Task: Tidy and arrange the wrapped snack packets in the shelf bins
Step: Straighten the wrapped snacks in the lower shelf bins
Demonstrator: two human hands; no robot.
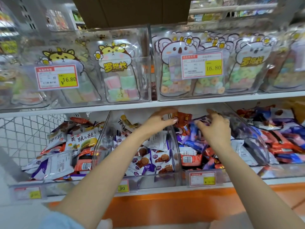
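Note:
Clear plastic bins on the lower shelf hold heaps of wrapped snack packets. My left hand (160, 120) reaches to the back of the bins and pinches a red packet (183, 119) between thumb and fingers, just under the upper shelf. My right hand (214, 128) is beside it over the middle-right bin (179, 156), fingers curled around a blue-purple packet (202, 121) on top of the pile. White and purple biscuit packets (158, 159) fill the bin below my left forearm. The far-left bin holds mixed white, orange and purple packets (66, 151).
The upper shelf edge (115, 107) runs right above both hands. Above it stand clear bins with cartoon candy bags (115, 75) and price tags (57, 76). A wire mesh panel (24, 131) closes the left end. More red and blue packets (283, 139) fill the right bin.

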